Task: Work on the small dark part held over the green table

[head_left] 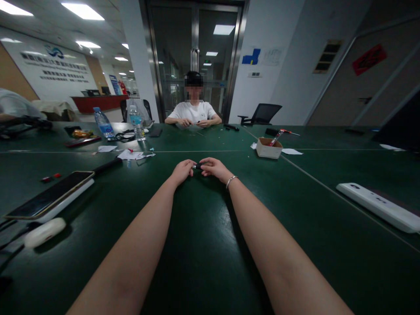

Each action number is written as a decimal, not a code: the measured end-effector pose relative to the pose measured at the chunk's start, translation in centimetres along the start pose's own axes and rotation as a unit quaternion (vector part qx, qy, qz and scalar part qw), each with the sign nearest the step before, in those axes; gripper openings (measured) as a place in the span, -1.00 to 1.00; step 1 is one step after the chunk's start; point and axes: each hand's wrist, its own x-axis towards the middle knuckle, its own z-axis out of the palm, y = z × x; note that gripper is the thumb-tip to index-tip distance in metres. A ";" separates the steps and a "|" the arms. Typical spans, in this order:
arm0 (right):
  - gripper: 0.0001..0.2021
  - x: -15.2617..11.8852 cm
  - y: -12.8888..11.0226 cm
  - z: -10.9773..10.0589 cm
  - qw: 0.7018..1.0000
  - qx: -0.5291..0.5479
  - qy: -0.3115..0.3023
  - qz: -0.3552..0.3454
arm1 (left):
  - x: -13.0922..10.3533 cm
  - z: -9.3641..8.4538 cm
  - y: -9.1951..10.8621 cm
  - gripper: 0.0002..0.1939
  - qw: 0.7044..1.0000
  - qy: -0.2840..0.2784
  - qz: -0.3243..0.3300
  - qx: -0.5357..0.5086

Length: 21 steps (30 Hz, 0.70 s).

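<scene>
Both my hands are close together above the green table (pixel 197 210), near the middle of the view. My right hand (pixel 215 169), with a silver bracelet (pixel 231 181) at its wrist, has its fingers closed round a small black object (pixel 198 166). This object has a shiny metallic end on its left side. My left hand (pixel 183 171) has its fingertips pressed together at that metallic end. The small thing spans the gap between the two hands, and the fingers partly cover it.
Across the table sits a person (pixel 194 111) in white. Two bottles (pixel 104 124) and papers (pixel 131 155) lie back left, a phone (pixel 52 194) at left. A small box (pixel 269 148) stands back right; a white power strip (pixel 377 205) lies at right.
</scene>
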 end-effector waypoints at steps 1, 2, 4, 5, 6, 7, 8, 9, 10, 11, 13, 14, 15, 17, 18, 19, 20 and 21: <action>-0.81 0.0 0.0 0.0 1.000 -0.001 -0.003 -0.002 | -0.1 0.0 0.1 -0.77 1.000 0.010 0.003 0.003; -0.80 0.0 0.1 -0.1 1.000 -0.003 -0.005 -0.003 | -0.2 0.0 0.2 -0.78 1.000 0.025 0.011 0.006; -0.80 0.0 0.1 -0.1 1.000 -0.005 -0.012 -0.006 | -0.4 0.1 0.3 -0.75 0.999 0.047 0.024 0.014; -0.80 0.1 0.1 -0.2 1.000 -0.007 -0.016 -0.006 | -0.4 0.1 0.3 -0.74 0.998 0.050 0.024 0.015; -0.80 0.1 0.1 -0.2 1.000 -0.009 -0.019 -0.007 | -0.4 0.1 0.3 -0.74 0.999 0.046 0.021 0.015; -0.80 0.1 0.1 -0.2 1.000 -0.010 -0.021 -0.007 | -0.3 0.1 0.3 -0.74 0.999 0.040 0.016 0.012; -0.80 0.1 0.1 -0.2 1.000 -0.010 -0.021 -0.007 | -0.3 0.1 0.2 -0.74 0.999 0.034 0.015 0.009; -0.81 0.1 0.1 -0.2 1.000 -0.010 -0.020 -0.008 | -0.3 0.0 0.2 -0.74 0.999 0.029 0.018 0.007; -0.80 0.1 0.1 -0.2 1.000 -0.009 -0.018 -0.008 | -0.2 0.0 0.2 -0.74 0.999 0.025 0.024 0.006; -0.80 0.1 0.1 -0.2 1.000 -0.009 -0.018 -0.008 | -0.2 0.0 0.1 -0.75 0.999 0.019 0.029 0.007; -0.80 0.1 0.2 -0.2 1.000 -0.009 -0.018 -0.009 | -0.3 0.0 0.2 -0.73 0.999 0.004 0.030 0.016; -0.80 0.1 0.2 -0.2 1.000 -0.010 -0.019 -0.010 | -0.3 0.0 0.3 -0.70 0.999 0.000 0.025 0.021; -0.80 0.1 0.2 -0.2 1.000 -0.011 -0.019 -0.011 | -0.4 -0.1 0.3 -0.68 1.000 0.001 0.020 0.024; -0.80 0.1 0.2 -0.2 1.000 -0.013 -0.017 -0.013 | -0.4 -0.1 0.3 -0.68 0.999 0.014 0.019 0.028; -0.80 0.1 0.1 -0.1 1.000 -0.014 -0.018 -0.013 | -0.3 0.0 0.3 -0.70 0.999 0.023 0.022 0.029; -0.80 0.1 0.1 -0.1 1.000 -0.015 -0.019 -0.013 | -0.3 0.0 0.3 -0.71 0.999 0.029 0.024 0.030; -0.80 0.0 0.1 -0.1 1.000 -0.016 -0.020 -0.012 | -0.2 0.0 0.2 -0.71 0.999 0.030 0.026 0.033; -0.80 0.0 0.1 -0.1 1.000 -0.016 -0.021 -0.011 | -0.2 0.0 0.1 -0.70 0.999 0.028 0.026 0.036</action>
